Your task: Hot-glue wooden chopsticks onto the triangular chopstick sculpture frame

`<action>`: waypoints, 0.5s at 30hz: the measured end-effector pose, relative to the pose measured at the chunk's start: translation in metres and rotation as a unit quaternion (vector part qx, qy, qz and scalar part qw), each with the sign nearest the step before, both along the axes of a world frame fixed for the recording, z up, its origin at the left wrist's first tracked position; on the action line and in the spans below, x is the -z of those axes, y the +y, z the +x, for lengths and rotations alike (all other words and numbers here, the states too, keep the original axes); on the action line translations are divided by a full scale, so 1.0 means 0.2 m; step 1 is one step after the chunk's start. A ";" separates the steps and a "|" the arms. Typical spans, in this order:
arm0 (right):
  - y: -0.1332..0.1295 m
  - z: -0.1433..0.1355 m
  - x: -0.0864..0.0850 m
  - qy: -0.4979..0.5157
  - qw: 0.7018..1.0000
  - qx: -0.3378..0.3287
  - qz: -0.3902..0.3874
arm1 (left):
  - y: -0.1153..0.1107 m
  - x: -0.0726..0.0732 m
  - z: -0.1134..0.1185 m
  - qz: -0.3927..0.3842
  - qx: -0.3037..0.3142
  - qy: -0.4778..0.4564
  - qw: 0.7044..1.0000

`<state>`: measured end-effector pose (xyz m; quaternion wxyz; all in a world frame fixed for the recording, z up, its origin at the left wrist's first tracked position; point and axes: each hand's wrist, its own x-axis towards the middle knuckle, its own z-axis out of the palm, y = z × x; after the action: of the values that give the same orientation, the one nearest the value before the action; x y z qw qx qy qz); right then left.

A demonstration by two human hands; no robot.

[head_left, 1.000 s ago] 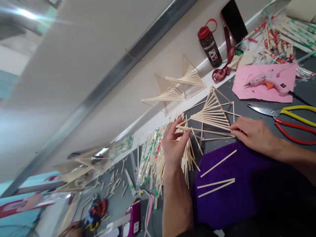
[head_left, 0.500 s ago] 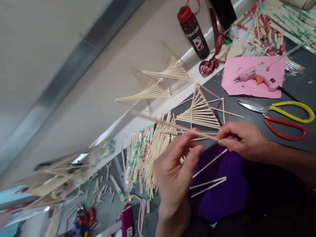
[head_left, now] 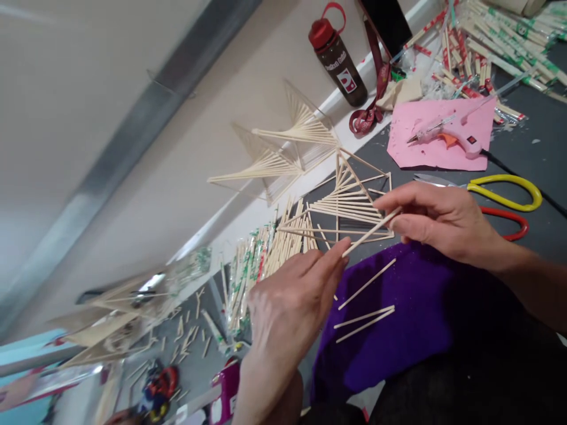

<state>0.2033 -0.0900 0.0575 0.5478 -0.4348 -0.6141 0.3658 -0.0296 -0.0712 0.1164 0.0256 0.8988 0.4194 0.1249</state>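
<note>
Right hand [head_left: 438,221]: grip narrow, holding a pale stick [head_left: 372,232] aslant between thumb and fingers. Left hand [head_left: 287,289]: fingertips at the lower end of that stick; whether its grip is closed on it cannot be told. The stick lies above the table [head_left: 543,153], in front of a fanned stick frame [head_left: 349,203], whose near edge is partly overlapped by stick and right hand.

Surroundings: a purple sheet [head_left: 420,313] below the hands bears three sticks, two nearly meeting at one end. Loose sticks [head_left: 283,245] and wrapped sticks [head_left: 243,283] lie beyond the left hand. The scissors [head_left: 487,179], with one yellow and one red handle, lie partly behind the right hand; past them, a pink glue gun [head_left: 458,137] rests on a pink sheet [head_left: 405,156], its dark cord trailing over the table. More paper-wrapped sticks [head_left: 509,44] are heaped at the far right.

Surface and room: table grey, with small scraps; a pale ledge runs along the wall [head_left: 199,159], where two further stick frames [head_left: 301,136] stand near a dark bottle [head_left: 339,71] with a red cap, a red lanyard [head_left: 365,121] and a dark phone [head_left: 387,29].

Lettering: the bottle reads "Perfect", the next word unclear, above a red-and-white emblem.
</note>
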 end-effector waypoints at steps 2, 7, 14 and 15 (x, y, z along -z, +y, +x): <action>0.01 0.00 0.01 -0.030 0.999 -0.011 0.025 | 0.01 -0.01 0.00 0.029 0.013 0.039 0.999; 0.01 -0.01 0.05 -0.084 0.995 -0.016 0.043 | 0.04 -0.03 -0.04 0.074 -0.008 0.015 0.997; 0.01 -0.05 0.10 -0.193 0.980 -0.009 0.051 | 0.11 -0.08 -0.14 0.167 -0.044 -0.043 0.984; 0.01 -0.05 0.11 -0.200 0.979 0.004 0.047 | 0.13 -0.07 -0.15 0.177 -0.056 -0.067 0.980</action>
<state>0.1938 -0.0878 0.0354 0.4349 -0.4759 -0.7258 0.2399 -0.0601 -0.0456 0.1306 -0.1126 0.8538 0.4376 0.2586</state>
